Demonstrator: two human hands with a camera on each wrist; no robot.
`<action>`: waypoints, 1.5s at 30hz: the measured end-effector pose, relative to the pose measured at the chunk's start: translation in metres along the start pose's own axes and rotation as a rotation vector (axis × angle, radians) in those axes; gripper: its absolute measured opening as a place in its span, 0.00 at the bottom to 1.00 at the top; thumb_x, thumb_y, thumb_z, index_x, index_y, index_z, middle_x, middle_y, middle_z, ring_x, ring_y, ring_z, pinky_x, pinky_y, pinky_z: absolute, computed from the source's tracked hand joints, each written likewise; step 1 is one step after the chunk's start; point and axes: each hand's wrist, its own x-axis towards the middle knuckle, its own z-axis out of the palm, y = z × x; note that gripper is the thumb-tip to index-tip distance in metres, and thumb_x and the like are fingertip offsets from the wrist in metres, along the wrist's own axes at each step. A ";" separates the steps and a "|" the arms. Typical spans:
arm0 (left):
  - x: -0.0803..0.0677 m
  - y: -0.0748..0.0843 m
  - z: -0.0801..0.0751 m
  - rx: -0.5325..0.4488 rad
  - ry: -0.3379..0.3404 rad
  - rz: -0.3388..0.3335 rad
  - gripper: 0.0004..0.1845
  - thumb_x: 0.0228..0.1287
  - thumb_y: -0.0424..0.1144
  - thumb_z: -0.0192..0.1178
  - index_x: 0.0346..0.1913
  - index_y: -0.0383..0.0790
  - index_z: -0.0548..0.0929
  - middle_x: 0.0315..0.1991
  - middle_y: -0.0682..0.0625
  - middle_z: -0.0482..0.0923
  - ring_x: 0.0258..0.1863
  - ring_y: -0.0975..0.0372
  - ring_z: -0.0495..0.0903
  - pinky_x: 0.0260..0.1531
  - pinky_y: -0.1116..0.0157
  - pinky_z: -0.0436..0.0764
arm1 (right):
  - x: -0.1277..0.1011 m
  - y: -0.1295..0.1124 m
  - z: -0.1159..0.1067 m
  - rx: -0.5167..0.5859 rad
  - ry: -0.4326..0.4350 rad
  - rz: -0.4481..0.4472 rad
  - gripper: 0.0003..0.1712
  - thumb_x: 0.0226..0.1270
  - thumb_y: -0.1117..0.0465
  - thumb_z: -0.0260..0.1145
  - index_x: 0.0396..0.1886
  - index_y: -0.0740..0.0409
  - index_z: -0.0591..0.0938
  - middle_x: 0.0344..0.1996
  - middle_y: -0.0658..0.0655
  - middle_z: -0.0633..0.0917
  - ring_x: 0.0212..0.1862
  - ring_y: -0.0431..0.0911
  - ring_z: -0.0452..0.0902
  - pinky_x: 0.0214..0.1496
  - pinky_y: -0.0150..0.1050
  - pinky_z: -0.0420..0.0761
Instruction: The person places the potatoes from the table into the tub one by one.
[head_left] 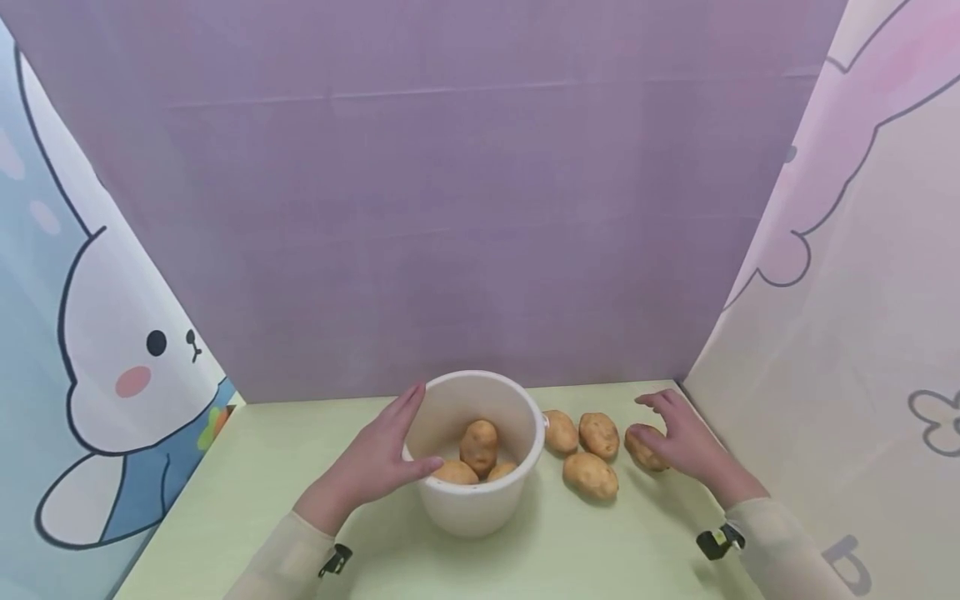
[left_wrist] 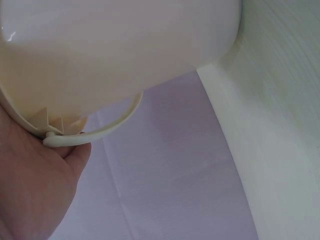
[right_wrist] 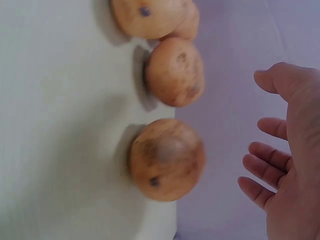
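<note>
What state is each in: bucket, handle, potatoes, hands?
Bucket: upright, uncovered, partly filled
Handle: lowered, clear of the opening
Potatoes inside: three visible, whole
Potatoes outside: four, whole, lying loose
Left hand: spread, touching the bucket's rim
Right hand: holding nothing, beside the rightmost potato

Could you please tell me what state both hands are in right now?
Left hand: open, resting against the white bucket.
Right hand: open, holding nothing, near the rightmost potato.

White bucket [head_left: 474, 512] partly hides two potatoes [head_left: 454, 473]; left wrist view crops the bucket
</note>
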 end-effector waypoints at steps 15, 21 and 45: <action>0.001 0.003 -0.001 0.000 0.004 0.006 0.64 0.68 0.72 0.68 0.89 0.33 0.53 0.89 0.37 0.54 0.85 0.40 0.59 0.78 0.36 0.68 | -0.021 0.032 0.024 -0.013 -0.032 0.065 0.37 0.66 0.53 0.82 0.68 0.69 0.81 0.56 0.66 0.83 0.58 0.65 0.80 0.61 0.68 0.80; 0.001 0.004 -0.002 0.002 0.001 0.001 0.64 0.68 0.72 0.69 0.89 0.33 0.53 0.89 0.37 0.53 0.85 0.40 0.59 0.78 0.37 0.68 | -0.024 0.038 0.034 -0.007 -0.045 0.098 0.38 0.66 0.52 0.83 0.69 0.67 0.82 0.55 0.62 0.83 0.58 0.62 0.80 0.61 0.65 0.81; 0.000 0.003 -0.001 -0.007 -0.001 0.001 0.63 0.68 0.72 0.68 0.89 0.33 0.54 0.89 0.37 0.54 0.85 0.40 0.58 0.78 0.36 0.67 | -0.034 0.049 0.054 0.055 -0.084 0.157 0.41 0.61 0.55 0.87 0.70 0.64 0.81 0.56 0.61 0.83 0.57 0.60 0.82 0.60 0.65 0.83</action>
